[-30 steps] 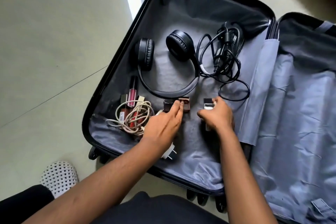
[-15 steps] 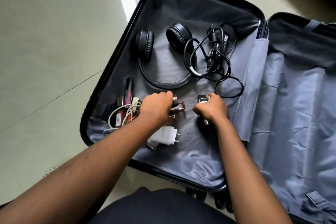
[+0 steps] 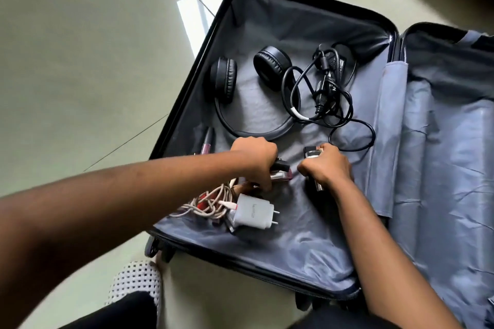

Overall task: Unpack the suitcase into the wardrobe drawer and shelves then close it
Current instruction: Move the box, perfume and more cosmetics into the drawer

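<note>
while the suitcase [image 3: 267, 2] lies open on the floor [image 3: 80, 61], the work is at the gathering step: both hands are down in its left half collecting small cosmetics. left hand [image 3: 256, 160] is curled round a few small tubes with dark and maroon ends that stick out toward the right. right hand [image 3: 327, 168] is closed round a dark, silver-banded tube, one end showing above the knuckles and one below. well beyond them lie the black headphones [image 3: 251, 83] and a tangle of black cable [image 3: 326, 88]; just beside the left wrist sit a beige cord [image 3: 211, 200], a white charger [image 3: 254, 214] and a lip gloss [image 3: 207, 141]. next, i judge, comes lifting both handfuls clear without snagging the cord, then carrying them to the wardrobe, which is not in view. faint grey lettering runs across the charger and small white print marks the black plug, but neither is sharp enough to read.
</note>
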